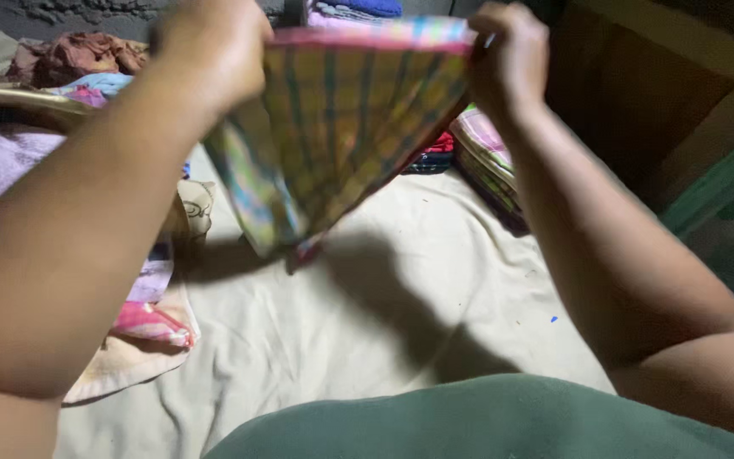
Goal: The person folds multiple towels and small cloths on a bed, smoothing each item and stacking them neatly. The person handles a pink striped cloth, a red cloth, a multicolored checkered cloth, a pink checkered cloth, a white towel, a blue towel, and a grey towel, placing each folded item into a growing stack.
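Note:
Both of my hands hold up a checked cloth (341, 127) in yellow, green and pink. My left hand (210, 55) grips its upper left corner, my right hand (507, 59) its upper right corner. The cloth hangs down between them, folded, with its lower tip above a cream sheet (367, 314) spread on the floor. The cloth casts a dark shadow on the sheet below.
A stack of folded cloths (486, 157) lies at the back right, with darker folded ones (431, 157) beside it. Loose garments (78, 55) are piled at the back left. A pink and cream cloth (150, 327) lies at the left. A brown wooden panel (630, 93) stands on the right.

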